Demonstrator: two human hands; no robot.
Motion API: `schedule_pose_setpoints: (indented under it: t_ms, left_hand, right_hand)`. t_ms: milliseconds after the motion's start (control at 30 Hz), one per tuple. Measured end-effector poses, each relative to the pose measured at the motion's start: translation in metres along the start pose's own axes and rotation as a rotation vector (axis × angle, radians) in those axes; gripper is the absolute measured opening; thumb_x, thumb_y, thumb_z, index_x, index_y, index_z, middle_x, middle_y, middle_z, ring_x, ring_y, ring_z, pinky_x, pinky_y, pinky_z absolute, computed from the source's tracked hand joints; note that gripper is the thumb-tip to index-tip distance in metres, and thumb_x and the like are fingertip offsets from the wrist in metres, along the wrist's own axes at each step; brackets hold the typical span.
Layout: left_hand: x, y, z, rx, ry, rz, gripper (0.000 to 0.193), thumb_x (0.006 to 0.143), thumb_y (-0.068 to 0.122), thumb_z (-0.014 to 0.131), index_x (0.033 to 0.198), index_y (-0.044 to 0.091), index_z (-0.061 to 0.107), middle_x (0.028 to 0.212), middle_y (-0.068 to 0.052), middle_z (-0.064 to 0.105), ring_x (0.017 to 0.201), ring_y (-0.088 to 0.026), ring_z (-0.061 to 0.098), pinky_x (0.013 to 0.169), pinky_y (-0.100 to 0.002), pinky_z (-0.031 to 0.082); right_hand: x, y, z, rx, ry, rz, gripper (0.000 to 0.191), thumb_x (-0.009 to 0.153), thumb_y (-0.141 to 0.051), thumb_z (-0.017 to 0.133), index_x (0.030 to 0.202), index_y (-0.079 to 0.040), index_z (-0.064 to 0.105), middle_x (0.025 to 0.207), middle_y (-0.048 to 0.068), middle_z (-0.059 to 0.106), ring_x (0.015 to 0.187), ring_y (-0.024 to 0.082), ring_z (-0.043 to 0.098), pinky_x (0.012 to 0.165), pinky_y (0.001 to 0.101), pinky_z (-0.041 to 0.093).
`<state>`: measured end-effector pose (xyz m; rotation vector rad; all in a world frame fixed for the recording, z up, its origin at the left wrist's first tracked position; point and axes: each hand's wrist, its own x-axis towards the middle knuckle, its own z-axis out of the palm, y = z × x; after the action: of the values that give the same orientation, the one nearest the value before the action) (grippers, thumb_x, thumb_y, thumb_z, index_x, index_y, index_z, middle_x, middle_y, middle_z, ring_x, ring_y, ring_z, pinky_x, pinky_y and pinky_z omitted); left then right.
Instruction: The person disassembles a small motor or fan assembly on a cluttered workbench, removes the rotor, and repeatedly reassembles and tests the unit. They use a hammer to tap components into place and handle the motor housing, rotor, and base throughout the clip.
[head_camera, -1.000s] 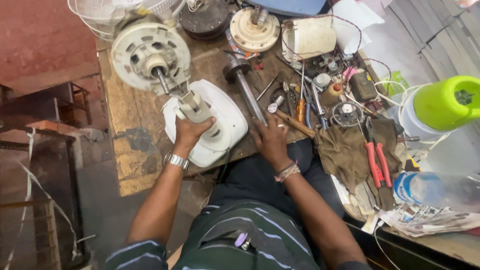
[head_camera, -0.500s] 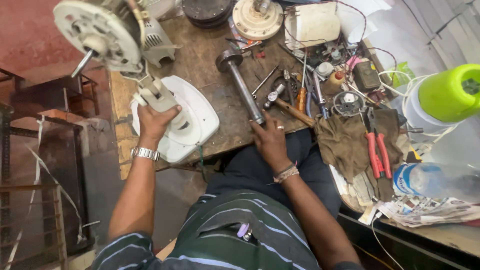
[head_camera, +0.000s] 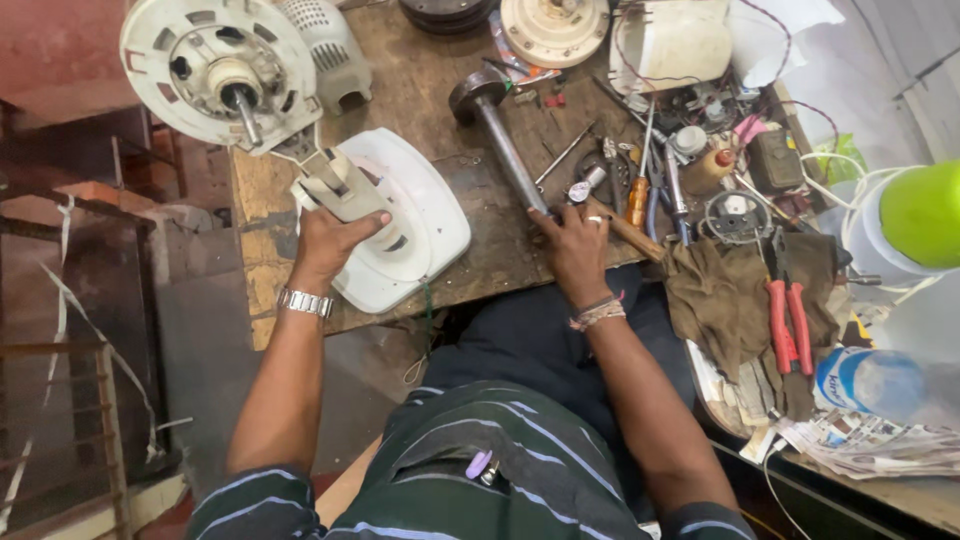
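Wooden workbench (head_camera: 470, 240) carries a white fan (head_camera: 300, 130), its round motor face tilted up at the left edge, its base (head_camera: 420, 230) lying flat. Left hand (head_camera: 330, 235) is wrapped tight around the fan's neck. Right hand (head_camera: 575, 240) rests fingers-down, loosely open, on a steel shaft (head_camera: 505, 140) beside scattered screwdrivers (head_camera: 640, 190).

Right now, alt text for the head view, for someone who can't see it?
Seen from above, a seated person's left hand grips the neck of a white table fan stand, while the right hand rests on a cluttered wooden workbench by a long metal shaft and red-handled pliers.
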<state>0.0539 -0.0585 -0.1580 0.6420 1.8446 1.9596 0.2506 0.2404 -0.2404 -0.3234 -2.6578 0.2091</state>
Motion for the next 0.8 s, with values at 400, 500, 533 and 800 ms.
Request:
schedule_pose_setpoints:
  t_ms: [400,500,533,800]
  left_hand:
    - [0.031,0.228,-0.073,0.87,0.222,0.202,0.095,0.089,0.076,0.051,0.155,0.009,0.041,0.15,-0.029,0.051,0.123,-0.039,0.061,0.102,-0.054,0.046]
    - [0.073,0.259,-0.047,1.13,0.032,-0.1,0.09,0.093,0.075,0.061,0.149,0.004,0.052,0.132,-0.03,0.066,0.117,-0.038,0.067,0.101,-0.052,0.051]
    - [0.078,0.265,-0.046,1.105,-0.028,-0.074,0.084,0.09,0.07,0.063,0.145,0.006,0.057,0.131,-0.026,0.068,0.116,-0.036,0.068,0.098,-0.051,0.053]
    - [0.11,0.293,-0.036,0.698,-0.901,0.379,0.069,0.09,0.051,0.067,0.141,0.007,0.06,0.138,-0.019,0.064,0.123,-0.032,0.059,0.095,-0.043,0.051]
  right_hand:
    - [0.029,-0.059,-0.063,0.206,0.069,0.047,0.082,0.075,-0.026,0.087,0.148,-0.015,0.05,0.147,0.019,0.051,0.131,0.041,0.05,0.099,0.0598,0.041]
    - [0.032,-0.074,-0.07,0.338,0.032,0.038,0.08,0.077,-0.022,0.087,0.148,-0.013,0.051,0.146,0.019,0.052,0.127,0.039,0.053,0.096,0.0559,0.043]
    - [0.032,-0.078,-0.073,0.383,0.021,0.031,0.08,0.077,-0.02,0.086,0.148,-0.013,0.051,0.146,0.018,0.053,0.125,0.04,0.054,0.097,0.0544,0.044]
    - [0.066,-0.105,-0.12,0.57,0.074,-0.12,0.079,0.083,-0.02,0.084,0.151,-0.01,0.046,0.149,0.019,0.053,0.133,0.038,0.055,0.11,0.0472,0.047]
